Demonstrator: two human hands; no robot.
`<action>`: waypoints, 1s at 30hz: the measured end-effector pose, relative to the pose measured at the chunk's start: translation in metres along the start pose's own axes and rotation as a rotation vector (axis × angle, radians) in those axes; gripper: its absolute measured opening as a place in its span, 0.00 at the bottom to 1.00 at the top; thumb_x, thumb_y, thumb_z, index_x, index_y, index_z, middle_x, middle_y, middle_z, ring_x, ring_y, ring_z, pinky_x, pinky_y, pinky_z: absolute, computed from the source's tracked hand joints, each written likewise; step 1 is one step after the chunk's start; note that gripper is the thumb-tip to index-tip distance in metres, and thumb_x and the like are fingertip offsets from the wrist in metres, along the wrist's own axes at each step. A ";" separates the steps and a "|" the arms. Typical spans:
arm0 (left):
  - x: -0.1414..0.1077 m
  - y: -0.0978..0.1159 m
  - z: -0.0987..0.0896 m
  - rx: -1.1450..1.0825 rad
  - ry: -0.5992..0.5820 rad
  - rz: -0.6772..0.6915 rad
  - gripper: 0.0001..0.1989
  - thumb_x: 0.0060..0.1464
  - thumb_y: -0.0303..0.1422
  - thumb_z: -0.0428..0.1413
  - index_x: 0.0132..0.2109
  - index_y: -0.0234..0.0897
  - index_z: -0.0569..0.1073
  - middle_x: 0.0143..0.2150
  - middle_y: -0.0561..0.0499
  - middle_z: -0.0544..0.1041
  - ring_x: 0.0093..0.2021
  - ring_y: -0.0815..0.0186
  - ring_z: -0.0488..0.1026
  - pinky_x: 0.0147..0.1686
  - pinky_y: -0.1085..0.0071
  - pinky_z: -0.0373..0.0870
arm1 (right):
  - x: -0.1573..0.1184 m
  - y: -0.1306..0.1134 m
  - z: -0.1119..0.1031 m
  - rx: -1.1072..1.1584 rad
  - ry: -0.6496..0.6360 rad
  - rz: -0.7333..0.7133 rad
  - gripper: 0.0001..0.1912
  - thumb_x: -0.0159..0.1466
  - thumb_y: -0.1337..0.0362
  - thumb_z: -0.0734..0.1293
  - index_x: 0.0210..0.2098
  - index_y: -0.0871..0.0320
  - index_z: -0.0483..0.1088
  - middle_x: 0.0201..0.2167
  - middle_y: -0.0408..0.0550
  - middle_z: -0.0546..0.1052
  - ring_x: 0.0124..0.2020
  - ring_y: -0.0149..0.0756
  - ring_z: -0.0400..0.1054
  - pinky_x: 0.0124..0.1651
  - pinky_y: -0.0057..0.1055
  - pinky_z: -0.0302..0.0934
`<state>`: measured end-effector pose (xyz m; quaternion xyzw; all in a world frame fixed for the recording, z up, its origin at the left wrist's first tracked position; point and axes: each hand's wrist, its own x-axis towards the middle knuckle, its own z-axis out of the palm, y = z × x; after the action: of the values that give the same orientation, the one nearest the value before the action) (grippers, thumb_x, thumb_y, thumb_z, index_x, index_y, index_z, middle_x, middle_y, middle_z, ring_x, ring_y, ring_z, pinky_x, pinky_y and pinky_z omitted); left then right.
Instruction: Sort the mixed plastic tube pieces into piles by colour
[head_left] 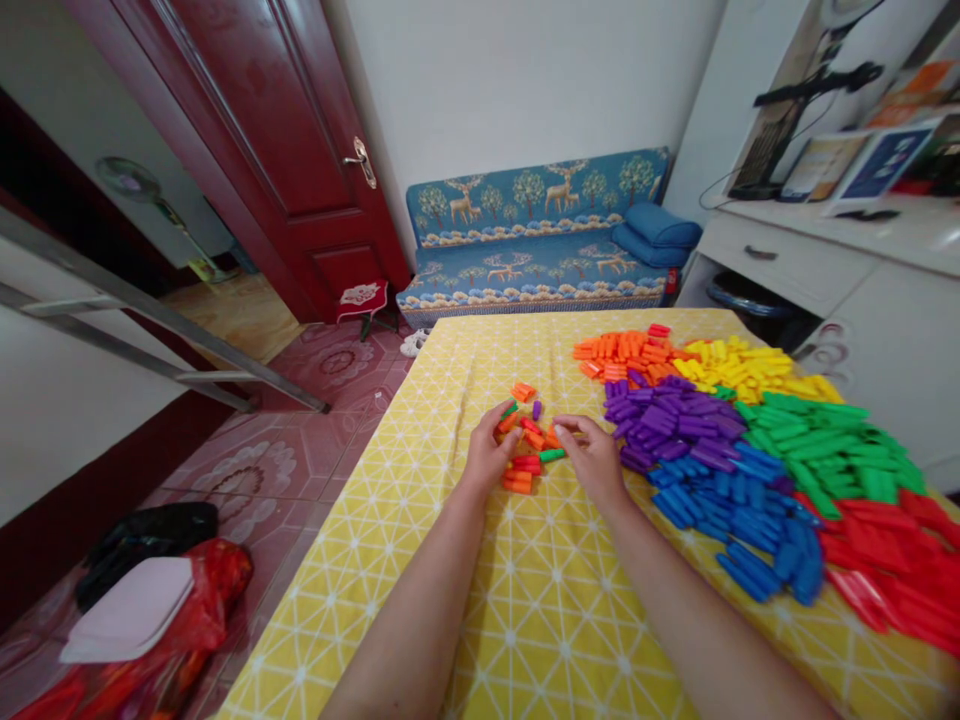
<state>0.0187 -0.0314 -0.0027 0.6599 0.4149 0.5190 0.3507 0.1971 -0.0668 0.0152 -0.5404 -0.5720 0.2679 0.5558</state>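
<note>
Over the yellow patterned tablecloth point(420, 520), both my hands work at a small loose cluster of orange, red, green and purple plastic pieces. My left hand point(487, 450) curls its thumb and fingers around an orange plastic piece point(508, 422), with a green piece point(510, 409) by its index fingertip. My right hand point(592, 455) has thumb and index finger closed at another orange piece point(553, 437); its fingertips partly hide it. Just below lies a green piece point(553, 455). Red pieces point(527, 464) and joined orange pieces point(517, 482) rest nearer me. A purple piece point(537, 410) stands between the hands.
Sorted heaps cover the table's right side: orange point(626, 350), yellow point(742, 370), purple point(667, 420), green point(825, 445), blue point(750, 510) and red point(892, 560). Beyond the table are a blue sofa point(525, 240) and a red door point(292, 130). A metal ladder point(150, 320) leans at left.
</note>
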 end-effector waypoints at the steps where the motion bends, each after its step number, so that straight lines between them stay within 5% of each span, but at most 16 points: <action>1: 0.000 -0.001 0.000 -0.045 0.008 -0.016 0.23 0.55 0.34 0.57 0.58 0.39 0.68 0.59 0.43 0.70 0.58 0.57 0.67 0.60 0.58 0.62 | -0.003 -0.002 0.000 -0.053 -0.032 -0.032 0.15 0.61 0.55 0.64 0.42 0.58 0.73 0.42 0.52 0.77 0.39 0.40 0.72 0.41 0.36 0.67; 7: -0.001 0.001 0.001 -0.165 0.007 -0.071 0.21 0.54 0.34 0.57 0.55 0.38 0.71 0.56 0.44 0.74 0.56 0.58 0.69 0.59 0.60 0.63 | -0.013 -0.014 0.010 -0.527 -0.283 -0.296 0.22 0.60 0.63 0.64 0.55 0.51 0.68 0.57 0.50 0.69 0.56 0.47 0.60 0.58 0.47 0.56; 14: -0.001 0.008 0.000 0.127 0.056 0.033 0.21 0.55 0.31 0.55 0.57 0.39 0.69 0.58 0.44 0.70 0.60 0.59 0.65 0.60 0.57 0.61 | -0.019 -0.023 0.016 -0.725 -0.296 -0.272 0.16 0.63 0.62 0.61 0.50 0.50 0.71 0.57 0.49 0.69 0.56 0.47 0.59 0.56 0.48 0.53; 19: -0.001 0.016 0.000 0.187 -0.036 0.038 0.19 0.55 0.34 0.56 0.55 0.40 0.72 0.60 0.43 0.68 0.62 0.58 0.63 0.62 0.57 0.58 | -0.018 -0.016 0.016 -0.617 -0.157 -0.217 0.18 0.65 0.58 0.60 0.52 0.54 0.70 0.51 0.54 0.73 0.52 0.46 0.63 0.54 0.45 0.56; 25: -0.002 0.013 0.001 0.178 -0.051 0.012 0.16 0.55 0.33 0.56 0.52 0.40 0.75 0.59 0.43 0.69 0.60 0.58 0.65 0.60 0.57 0.60 | 0.000 -0.012 0.001 -0.206 0.055 -0.186 0.19 0.64 0.57 0.59 0.52 0.58 0.69 0.51 0.55 0.72 0.53 0.44 0.65 0.54 0.42 0.61; 30: -0.002 0.007 0.001 0.192 -0.065 0.031 0.17 0.55 0.36 0.57 0.52 0.42 0.75 0.59 0.44 0.68 0.60 0.58 0.65 0.60 0.57 0.61 | 0.042 -0.008 -0.025 -0.086 0.009 -0.006 0.20 0.58 0.56 0.64 0.46 0.59 0.73 0.46 0.55 0.76 0.46 0.45 0.71 0.48 0.43 0.65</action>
<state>0.0208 -0.0361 0.0030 0.7133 0.4409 0.4605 0.2911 0.2262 -0.0377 0.0429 -0.5634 -0.5820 0.2391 0.5355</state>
